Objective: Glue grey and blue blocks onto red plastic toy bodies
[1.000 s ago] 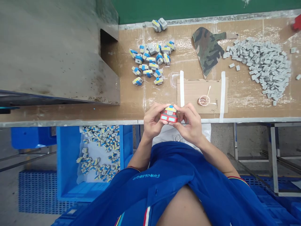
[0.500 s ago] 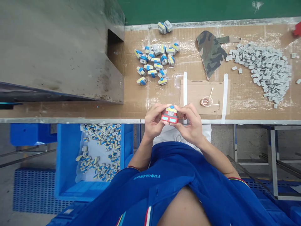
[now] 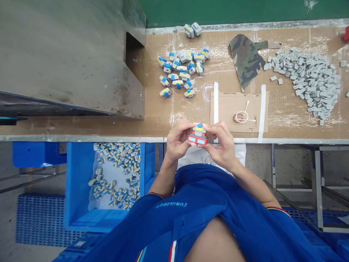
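Note:
Between my two hands is a small toy figure part [image 3: 198, 138], red below with two pale blue panels, and grey, yellow and blue on top. My left hand [image 3: 177, 140] grips its left side with thumb and fingers; my right hand [image 3: 221, 143] grips the right side the same way. Both are just over the table's front edge. Close by on the right, a cardboard sheet [image 3: 226, 125] is held by white tape strips. On it sits a small round cup [image 3: 236, 118] with cotton swabs [image 3: 247, 106] in or across it; its contents are hard to make out.
Grey, blue and yellow toy pieces [image 3: 178, 83] lie at the back left, small grey pieces [image 3: 319, 82] at right. A camouflage cloth piece [image 3: 245, 60] lies between. A metal housing [image 3: 81, 65] blocks the left. Below stands a blue crate [image 3: 76, 214] with more pieces.
The toy part is tilted slightly, showing its red front a little lower. Both hands keep their grip. The whole view has shifted slightly.

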A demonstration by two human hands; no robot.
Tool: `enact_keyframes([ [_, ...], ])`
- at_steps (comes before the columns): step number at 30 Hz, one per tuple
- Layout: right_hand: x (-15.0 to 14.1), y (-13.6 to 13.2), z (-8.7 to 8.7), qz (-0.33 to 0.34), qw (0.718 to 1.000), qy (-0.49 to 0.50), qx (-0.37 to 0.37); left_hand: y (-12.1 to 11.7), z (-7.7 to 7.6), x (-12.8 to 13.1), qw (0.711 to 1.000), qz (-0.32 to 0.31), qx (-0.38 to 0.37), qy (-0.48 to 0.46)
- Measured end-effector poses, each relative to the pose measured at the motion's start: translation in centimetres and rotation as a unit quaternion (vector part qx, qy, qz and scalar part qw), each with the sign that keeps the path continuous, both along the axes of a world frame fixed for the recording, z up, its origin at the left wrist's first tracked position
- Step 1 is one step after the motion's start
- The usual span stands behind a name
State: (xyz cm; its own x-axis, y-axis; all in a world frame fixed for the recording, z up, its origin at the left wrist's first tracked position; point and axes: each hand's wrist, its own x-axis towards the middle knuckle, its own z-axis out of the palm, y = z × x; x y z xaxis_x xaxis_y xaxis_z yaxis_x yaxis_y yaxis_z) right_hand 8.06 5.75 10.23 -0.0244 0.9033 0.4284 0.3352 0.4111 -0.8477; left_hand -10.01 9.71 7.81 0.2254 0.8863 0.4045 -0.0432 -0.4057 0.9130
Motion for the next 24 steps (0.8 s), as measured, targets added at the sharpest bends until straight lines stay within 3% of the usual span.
enact_keyframes([
  [24,-0.5,-0.2,1.8,-0.005,1.000,-0.003,-0.013,-0.3,0.1,0.0,1.000,-0.007,-0.015,-0.026],
])
